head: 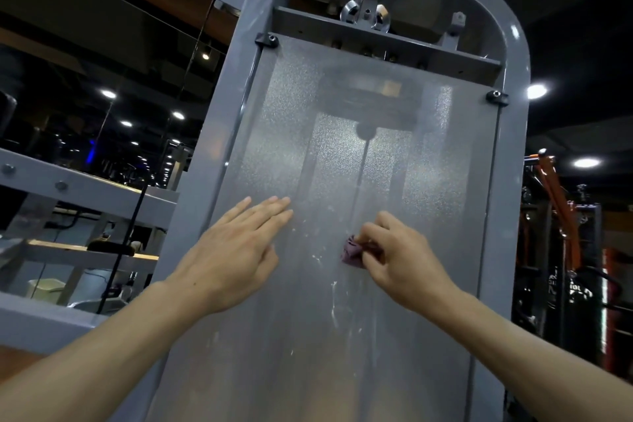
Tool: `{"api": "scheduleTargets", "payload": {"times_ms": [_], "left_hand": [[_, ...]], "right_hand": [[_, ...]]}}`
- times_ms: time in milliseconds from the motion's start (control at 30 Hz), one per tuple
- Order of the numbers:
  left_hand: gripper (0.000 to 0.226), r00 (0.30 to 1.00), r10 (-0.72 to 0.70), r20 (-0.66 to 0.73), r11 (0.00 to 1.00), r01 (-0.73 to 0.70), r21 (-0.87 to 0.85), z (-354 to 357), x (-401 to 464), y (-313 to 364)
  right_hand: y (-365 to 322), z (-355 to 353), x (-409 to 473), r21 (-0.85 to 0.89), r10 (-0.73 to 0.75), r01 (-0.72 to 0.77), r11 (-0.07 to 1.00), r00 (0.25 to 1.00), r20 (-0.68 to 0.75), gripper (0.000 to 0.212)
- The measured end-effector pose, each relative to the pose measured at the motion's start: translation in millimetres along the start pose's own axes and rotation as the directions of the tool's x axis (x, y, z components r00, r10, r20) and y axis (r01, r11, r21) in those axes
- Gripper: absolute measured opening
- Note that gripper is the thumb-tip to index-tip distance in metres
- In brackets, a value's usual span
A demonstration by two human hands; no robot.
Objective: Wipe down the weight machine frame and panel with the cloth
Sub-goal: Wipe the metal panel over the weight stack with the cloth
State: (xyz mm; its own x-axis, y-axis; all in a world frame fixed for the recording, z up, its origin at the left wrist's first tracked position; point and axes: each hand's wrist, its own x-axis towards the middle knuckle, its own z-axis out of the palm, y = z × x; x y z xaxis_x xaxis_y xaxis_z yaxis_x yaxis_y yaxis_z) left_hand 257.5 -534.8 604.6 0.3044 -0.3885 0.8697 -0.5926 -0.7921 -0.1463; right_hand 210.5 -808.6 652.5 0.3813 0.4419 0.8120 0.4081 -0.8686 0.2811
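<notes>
Hands, two of them, on one frosted panel [342, 154]: left hand [236, 250] flat, fingers straight, pressing left of centre; right hand [400, 257] pinching one small purple cloth [351, 252] against the panel's middle. White smears [334, 305] below the cloth. One grey frame [510, 181] surrounds the panel, two black clips [496, 98] at its top corners.

Weight stack [368, 103] blurred behind frosted panel [428, 216]

A frosted, grainy translucent plastic panel [342, 154] is marked by whitish streaks toward 6 o'clock. The frame [510, 181] is seen as grey painted metal, smooth and glossy. A crumpled purple cloth [352, 252] looks matt.
</notes>
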Motion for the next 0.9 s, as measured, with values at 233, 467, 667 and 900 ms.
{"api": "scheduleTargets", "payload": {"times_ms": [233,467,667,900], "left_hand": [[0.066,0.998,0.007,-0.062,1.0,-0.007,-0.002,1.4,0.2,-14.0],[0.063,0.991,-0.017,-0.129,0.999,0.012,-0.039,7.9,-5.8,-26.7],[0.059,0.986,-0.003,-0.168,1.0,-0.002,-0.027,11.7,-6.9,-37.6],[0.057,0.983,0.039,-0.177,0.999,-0.038,0.006,19.1,-6.8,-47.7]], "right_hand": [[27.8,-35.4,74.2,-0.009,0.104,-0.108,0.994,0.974,-0.202,0.012],[12.0,-15.8,60.9,0.061,0.114,-0.102,0.993,0.964,-0.239,0.01],[-6.9,-4.9,28.2,0.013,-0.033,0.033,0.999,0.999,0.01,0.018],[19.7,-26.5,82.8,0.04,0.152,-0.147,0.988,0.954,-0.26,0.006]]}}
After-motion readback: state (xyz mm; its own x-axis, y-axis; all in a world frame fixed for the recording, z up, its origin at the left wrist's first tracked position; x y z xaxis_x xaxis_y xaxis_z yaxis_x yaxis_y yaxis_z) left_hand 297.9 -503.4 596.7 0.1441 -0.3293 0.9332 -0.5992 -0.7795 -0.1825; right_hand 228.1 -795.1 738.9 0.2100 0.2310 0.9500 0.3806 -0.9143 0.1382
